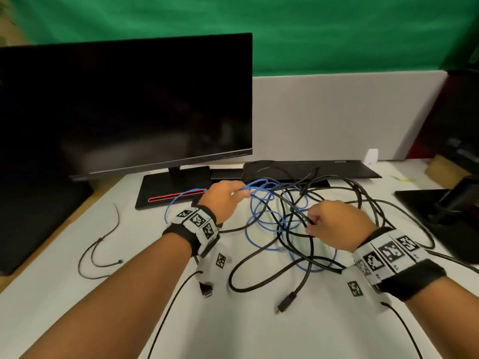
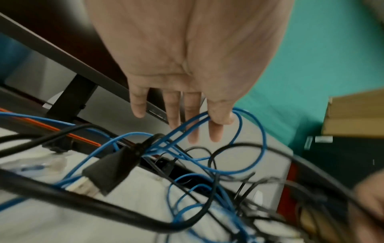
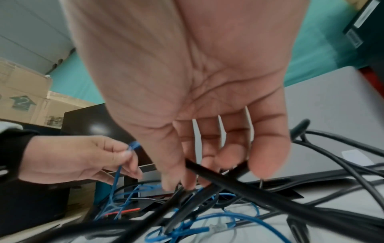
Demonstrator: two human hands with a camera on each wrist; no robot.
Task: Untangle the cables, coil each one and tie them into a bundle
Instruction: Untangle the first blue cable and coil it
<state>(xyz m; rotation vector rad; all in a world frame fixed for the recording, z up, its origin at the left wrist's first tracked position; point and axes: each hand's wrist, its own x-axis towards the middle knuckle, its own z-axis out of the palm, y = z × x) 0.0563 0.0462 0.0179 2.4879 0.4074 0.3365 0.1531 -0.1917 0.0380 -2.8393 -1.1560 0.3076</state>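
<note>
While the tangle of cables is lying on the white desk (image 1: pixel 259 332) in front of the monitor (image 1: pixel 124 104), the hands are working as a pair: the left hand (image 1: pixel 223 200) is pinching a loop of the blue cable (image 1: pixel 261 224) and lifting it clear, probably to draw it away from the black cables (image 1: pixel 337 193), which the right hand (image 1: pixel 337 224) is gripping between thumb and curled fingers to steady the knot. Only the left wrist view is showing a black plug (image 2: pixel 110 171) hanging in the loops; the right wrist view is confirming both grips.
</note>
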